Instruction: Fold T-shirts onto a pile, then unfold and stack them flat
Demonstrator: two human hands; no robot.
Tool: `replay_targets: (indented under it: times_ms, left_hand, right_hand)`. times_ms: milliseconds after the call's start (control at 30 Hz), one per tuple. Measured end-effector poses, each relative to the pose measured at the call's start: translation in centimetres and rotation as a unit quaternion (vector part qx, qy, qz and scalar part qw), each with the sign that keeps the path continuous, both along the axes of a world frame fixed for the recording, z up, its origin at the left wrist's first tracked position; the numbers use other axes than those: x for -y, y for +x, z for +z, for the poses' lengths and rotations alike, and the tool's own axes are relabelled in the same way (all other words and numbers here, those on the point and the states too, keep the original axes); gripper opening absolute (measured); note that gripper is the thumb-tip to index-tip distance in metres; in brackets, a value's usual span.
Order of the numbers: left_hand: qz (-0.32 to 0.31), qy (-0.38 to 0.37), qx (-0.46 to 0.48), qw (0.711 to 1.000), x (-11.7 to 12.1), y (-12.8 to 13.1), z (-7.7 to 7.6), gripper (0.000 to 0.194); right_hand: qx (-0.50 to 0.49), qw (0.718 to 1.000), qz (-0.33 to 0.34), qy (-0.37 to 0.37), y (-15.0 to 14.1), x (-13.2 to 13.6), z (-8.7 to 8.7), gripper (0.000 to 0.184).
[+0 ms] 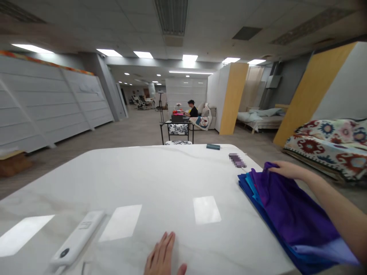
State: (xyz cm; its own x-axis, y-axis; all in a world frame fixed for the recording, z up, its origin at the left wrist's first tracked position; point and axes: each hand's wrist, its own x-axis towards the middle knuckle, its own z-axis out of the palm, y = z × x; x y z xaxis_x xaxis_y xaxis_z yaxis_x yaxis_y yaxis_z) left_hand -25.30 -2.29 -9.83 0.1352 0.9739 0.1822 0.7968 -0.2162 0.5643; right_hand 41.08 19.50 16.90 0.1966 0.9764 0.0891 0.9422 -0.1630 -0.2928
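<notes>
Head: purple cloth (291, 206) in right hand (286, 169)

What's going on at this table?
Someone's right hand is gripping the far end of a purple cloth, which lies over blue cloth at the right side of the white table. The left hand holds nothing, palm down at the near edge; whether it touches the surface is unclear. Farther back, another person is seated.

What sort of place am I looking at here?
Probably a large open-plan office or studio mocked up with home furnishings: a bed and a boldly patterned cover appear near a freestanding partition, beneath bright ceiling panels.
</notes>
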Motion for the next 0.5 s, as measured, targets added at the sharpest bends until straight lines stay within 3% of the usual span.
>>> replay_targets:
  times_ms: [67,167,200,233,267,300,367,400,433,500]
  left_hand:
    - [-0.037,-0.045,-0.013,0.998,0.0,-0.3,1.4,0.093]
    - [-0.062,-0.082,-0.021,0.994,0.5,-0.2,3.6,0.087]
    - [-0.063,-0.087,-0.02,0.994,0.7,-0.1,4.1,0.087]
    - [-0.06,-0.09,-0.017,0.994,1.0,0.0,4.5,0.087]
    - [-0.054,-0.09,-0.011,0.994,1.3,0.1,4.6,0.087]
    - [-0.047,-0.09,-0.001,0.995,1.5,0.2,4.7,0.086]
    - [-0.031,-0.084,0.028,0.996,2.0,0.1,4.4,0.085]
    - [-0.026,-0.076,0.047,0.996,2.2,0.0,4.3,0.084]
    - [-0.024,-0.064,0.071,0.995,2.3,-0.2,4.1,0.082]
    - [-0.025,-0.036,0.126,0.991,2.6,-0.6,3.8,0.076]
  right_hand:
    - [0.019,0.999,0.016,0.02,-4.2,-3.2,5.6,0.01]
    - [0.059,0.979,-0.055,0.189,-10.2,-6.2,16.9,0.024]
    - [0.063,0.959,-0.074,0.267,-11.8,-6.4,20.8,0.036]
    - [0.052,0.913,-0.075,0.398,-13.2,-6.3,24.5,0.049]
    - [0.049,0.866,-0.052,0.494,-14.5,-5.8,27.7,0.066]
    - [0.062,0.838,-0.016,0.541,-15.8,-5.1,30.3,0.086]
    - [0.107,0.838,0.006,0.535,-18.7,-2.9,33.4,0.119]
    - [0.125,0.846,0.03,0.518,-20.3,-1.7,33.8,0.124]
    - [0.133,0.855,0.061,0.498,-21.9,-0.5,33.4,0.123]
    - [0.122,0.879,0.136,0.441,-25.3,1.9,30.4,0.103]
